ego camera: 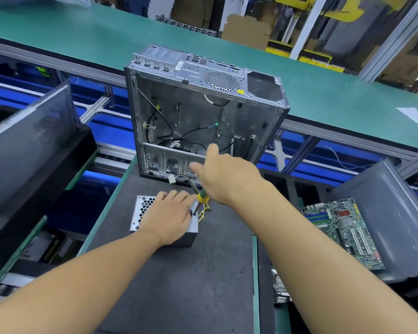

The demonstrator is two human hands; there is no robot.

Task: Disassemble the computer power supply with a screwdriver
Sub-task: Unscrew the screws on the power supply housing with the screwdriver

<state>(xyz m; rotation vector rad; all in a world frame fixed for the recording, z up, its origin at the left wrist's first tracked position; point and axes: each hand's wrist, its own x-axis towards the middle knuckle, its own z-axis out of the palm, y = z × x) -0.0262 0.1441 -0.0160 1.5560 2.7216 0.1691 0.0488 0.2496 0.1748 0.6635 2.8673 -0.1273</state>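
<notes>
Head view: the power supply [140,210], a small grey metal box with a honeycomb grille, sits on the dark mat [179,285] of the workbench, towards the mat's far left side and just in front of the open computer case [191,116], which stands at the mat's far edge. The left hand [169,218] lies palm down on top of the power supply, fingers bent over its far edge and thumb against its right face, holding it. The right hand [227,174] grips a screwdriver [201,197] by its yellow-and-green handle, thumb and forefinger sticking out; the shaft slants down to the box's right face beside the left thumb. A bundle of coloured wires [204,209] trails from the box there. A green motherboard [343,232] lies off the mat's right edge.
</notes>
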